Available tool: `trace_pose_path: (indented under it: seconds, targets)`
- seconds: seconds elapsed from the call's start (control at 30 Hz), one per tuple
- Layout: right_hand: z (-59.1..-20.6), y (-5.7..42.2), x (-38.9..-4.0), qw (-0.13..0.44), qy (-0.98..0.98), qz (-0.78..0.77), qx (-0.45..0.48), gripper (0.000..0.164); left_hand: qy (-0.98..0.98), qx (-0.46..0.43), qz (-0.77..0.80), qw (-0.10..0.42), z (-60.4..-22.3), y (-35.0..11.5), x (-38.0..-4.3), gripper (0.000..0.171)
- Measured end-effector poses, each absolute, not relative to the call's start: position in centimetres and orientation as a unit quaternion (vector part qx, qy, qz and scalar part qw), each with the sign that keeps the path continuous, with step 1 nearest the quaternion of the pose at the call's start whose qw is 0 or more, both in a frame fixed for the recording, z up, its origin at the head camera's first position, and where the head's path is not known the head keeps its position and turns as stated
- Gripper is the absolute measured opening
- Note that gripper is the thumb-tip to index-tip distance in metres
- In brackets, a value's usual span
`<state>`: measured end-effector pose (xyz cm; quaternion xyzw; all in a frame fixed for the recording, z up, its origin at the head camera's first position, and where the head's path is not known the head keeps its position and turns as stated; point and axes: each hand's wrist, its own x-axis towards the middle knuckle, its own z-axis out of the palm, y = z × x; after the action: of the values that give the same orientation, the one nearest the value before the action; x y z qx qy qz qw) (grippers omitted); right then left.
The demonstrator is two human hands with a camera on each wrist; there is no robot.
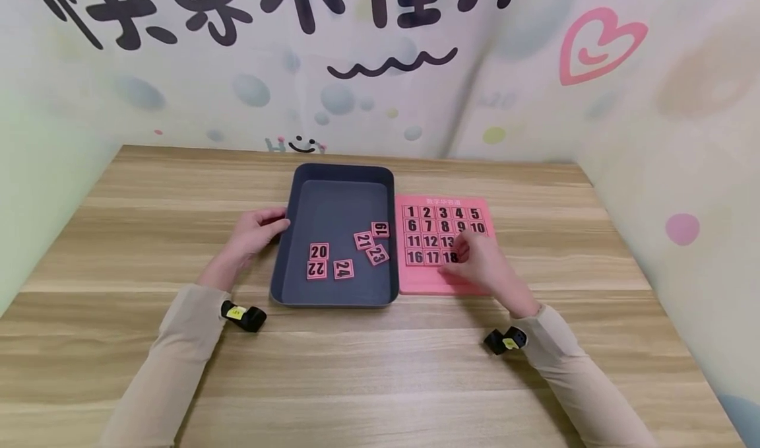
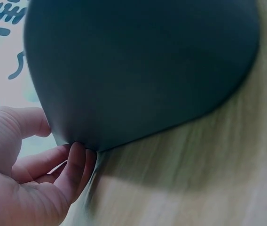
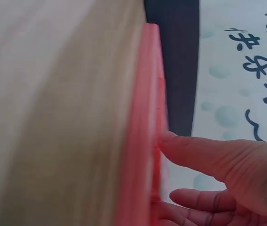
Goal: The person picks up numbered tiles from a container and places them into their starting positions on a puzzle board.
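Observation:
A dark grey tray lies on the wooden table, with pink number tiles such as 20, 24 and 23 in it. My left hand holds the tray's left side, thumb near the rim and curled fingertips lower on the wall. To the right sits a pink number board; its rows are filled from tile 1 through at least 13, and 16 and 17 show below. My right hand has thumb and finger about the 18 tile, hiding tiles behind it.
The board stands against the tray's right wall. A printed backdrop rises behind the table's far edge. Each wrist wears a small black camera, one left and one right. Bare table lies in front.

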<state>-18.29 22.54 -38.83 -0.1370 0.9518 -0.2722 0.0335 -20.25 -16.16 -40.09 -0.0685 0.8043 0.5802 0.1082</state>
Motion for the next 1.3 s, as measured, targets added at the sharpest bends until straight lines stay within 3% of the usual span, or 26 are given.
trace_pose_path:
  seconds: [0.23, 0.83, 1.3]
  targets:
    - [-37.1, 20.8, -19.4, 0.023, 0.940, -0.284, -0.188, 0.035, 0.804, -0.066, 0.582, 0.106, -40.3, -16.2, -20.4, 0.044]
    - [-36.7, 11.6, -21.6, 0.094, 0.880, -0.360, -0.295, 0.030, 0.801, -0.069, 0.586, 0.106, -40.2, -16.1, -20.4, 0.045]
    - [-37.3, 10.8, -22.0, 0.110, 0.874, -0.372, -0.291, 0.017, 0.802, -0.068, 0.584, 0.106, -40.4, -16.2, -20.5, 0.045]
